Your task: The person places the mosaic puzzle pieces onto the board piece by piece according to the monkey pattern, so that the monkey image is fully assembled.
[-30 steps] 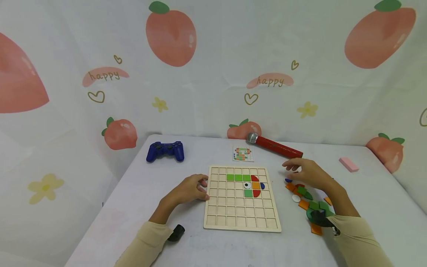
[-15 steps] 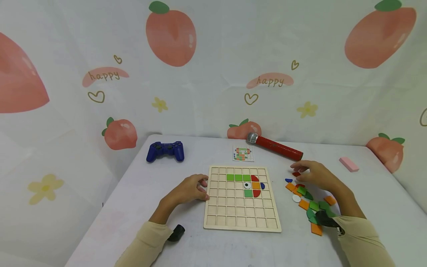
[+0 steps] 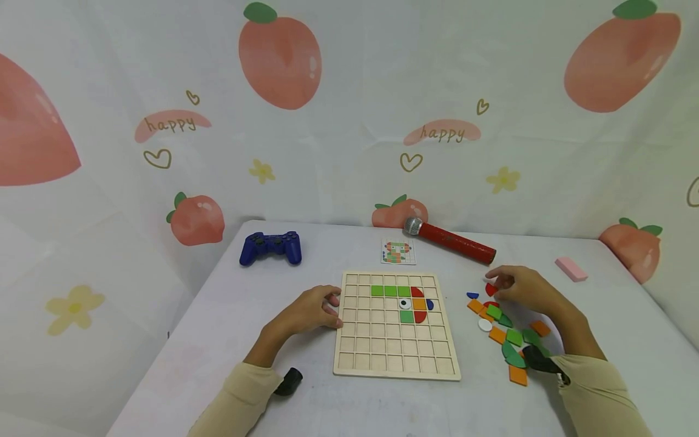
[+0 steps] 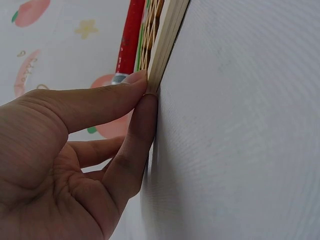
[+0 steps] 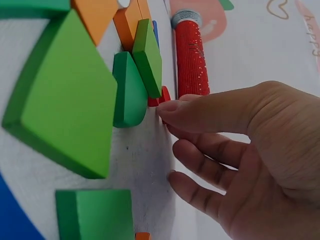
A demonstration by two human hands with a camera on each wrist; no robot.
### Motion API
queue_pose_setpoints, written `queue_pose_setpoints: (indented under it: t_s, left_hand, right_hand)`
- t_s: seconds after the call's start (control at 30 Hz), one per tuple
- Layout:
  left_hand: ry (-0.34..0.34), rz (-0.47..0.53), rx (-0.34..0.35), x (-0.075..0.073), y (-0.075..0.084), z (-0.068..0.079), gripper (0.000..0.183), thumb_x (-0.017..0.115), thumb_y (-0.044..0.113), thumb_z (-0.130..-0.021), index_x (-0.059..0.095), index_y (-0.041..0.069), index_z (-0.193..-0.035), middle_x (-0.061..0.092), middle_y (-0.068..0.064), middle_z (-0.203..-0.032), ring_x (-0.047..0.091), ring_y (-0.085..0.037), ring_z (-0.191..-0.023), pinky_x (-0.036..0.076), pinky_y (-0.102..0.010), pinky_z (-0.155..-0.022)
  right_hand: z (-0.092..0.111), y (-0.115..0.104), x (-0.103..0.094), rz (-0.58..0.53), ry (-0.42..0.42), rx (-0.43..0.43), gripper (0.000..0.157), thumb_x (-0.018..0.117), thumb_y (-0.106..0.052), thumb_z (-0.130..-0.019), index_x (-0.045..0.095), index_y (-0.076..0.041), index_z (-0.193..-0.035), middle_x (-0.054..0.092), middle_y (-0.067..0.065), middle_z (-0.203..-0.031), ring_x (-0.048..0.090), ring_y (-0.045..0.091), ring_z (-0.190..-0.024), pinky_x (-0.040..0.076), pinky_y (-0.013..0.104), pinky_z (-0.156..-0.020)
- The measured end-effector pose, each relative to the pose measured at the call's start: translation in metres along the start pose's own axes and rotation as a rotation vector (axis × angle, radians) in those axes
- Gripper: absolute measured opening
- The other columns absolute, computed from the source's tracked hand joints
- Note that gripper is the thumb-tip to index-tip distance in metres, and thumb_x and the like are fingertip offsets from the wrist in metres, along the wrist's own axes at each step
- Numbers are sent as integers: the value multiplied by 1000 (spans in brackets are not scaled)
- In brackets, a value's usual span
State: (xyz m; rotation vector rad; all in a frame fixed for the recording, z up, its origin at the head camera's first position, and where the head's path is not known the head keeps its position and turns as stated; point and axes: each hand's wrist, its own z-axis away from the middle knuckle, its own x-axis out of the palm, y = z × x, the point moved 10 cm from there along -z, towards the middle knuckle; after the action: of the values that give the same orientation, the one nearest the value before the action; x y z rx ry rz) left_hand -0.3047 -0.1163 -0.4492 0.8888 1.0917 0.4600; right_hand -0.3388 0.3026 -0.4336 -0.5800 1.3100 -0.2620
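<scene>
A square wooden grid board lies mid-table with green squares, red rounded pieces, an orange square, a blue half-round and a white eye disc in its cells. At its left edge, my left hand pinches the rim between thumb and finger, seen closely in the left wrist view. To the right, my right hand pinches a small red rounded piece with thumb and forefinger, just above the loose pieces. In the right wrist view the thumb partly covers this red piece.
Loose orange, green and blue pieces and a white disc lie right of the board. Behind are a pattern card, a red microphone, a blue game controller and a pink block.
My right hand has drawn right and slightly nearer, and the red piece at its fingertips has shifted along with it. The left hand stays at the board's edge.
</scene>
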Motion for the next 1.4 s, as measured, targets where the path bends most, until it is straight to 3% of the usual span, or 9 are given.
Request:
queue_pose_setpoints:
  t_s: [0.2, 0.4, 0.73, 0.93, 1.07, 1.2, 1.4]
  left_hand:
    - [-2, 1, 2, 0, 0, 0, 73, 89, 8, -84, 54, -7, -147, 64, -8, -117, 69, -15, -99, 57, -36, -90]
    - [-4, -1, 1, 0, -1, 0, 73, 89, 8, -84, 54, -7, -147, 64, -7, -117, 68, -14, -99, 57, -36, -90]
    - [-6, 1, 19, 1, -1, -1, 73, 89, 8, -84, 54, -7, -147, 65, -8, -117, 69, -15, -98, 57, -35, -89]
    - [-6, 5, 24, 0, 0, -1, 74, 89, 8, -84, 54, -8, -147, 65, -9, -117, 68, -15, -98, 57, -35, -88]
    - [-7, 4, 17, 1, -1, -1, 74, 89, 8, -84, 53, -8, -147, 64, -9, -117, 68, -15, -97, 57, -34, -88]
    - [-7, 4, 15, 1, -1, -1, 74, 89, 7, -84, 53, -8, -147, 65, -8, -117, 68, -15, -97, 57, -34, -88]
    - [-6, 4, 9, 1, -2, -1, 74, 89, 7, -84, 53, -7, -148, 64, -8, -117, 68, -15, -98, 57, -35, -88]
  right_hand:
    - [-1, 2, 1, 10, -18, 5, 36, 76, -8, -92, 72, 0, -127, 72, 12, -104, 64, 28, -95, 61, 50, -86]
    - [1, 1, 1, 18, -24, 17, 29, 75, -11, -94, 74, 1, -120, 74, 10, -104, 65, 28, -98, 58, 57, -93]
    - [2, -1, 0, 12, -9, 22, 29, 76, -11, -93, 75, -1, -120, 71, 11, -104, 62, 28, -96, 60, 47, -83]
    - [2, -2, 0, 40, -4, 6, 29, 78, -14, -93, 76, 1, -118, 72, 11, -104, 62, 28, -96, 59, 49, -86]
    - [0, -4, 1, 50, 4, 3, 33, 80, -21, -94, 76, 1, -118, 73, 9, -104, 62, 26, -95, 59, 44, -84]
    - [-4, -12, 4, 43, 8, -18, 38, 81, -28, -93, 76, -1, -119, 72, 6, -101, 60, 23, -91, 55, 35, -78]
    - [-8, -33, 10, 8, 5, -66, 37, 80, -27, -94, 76, -2, -119, 69, 4, -96, 57, 21, -87, 53, 31, -70]
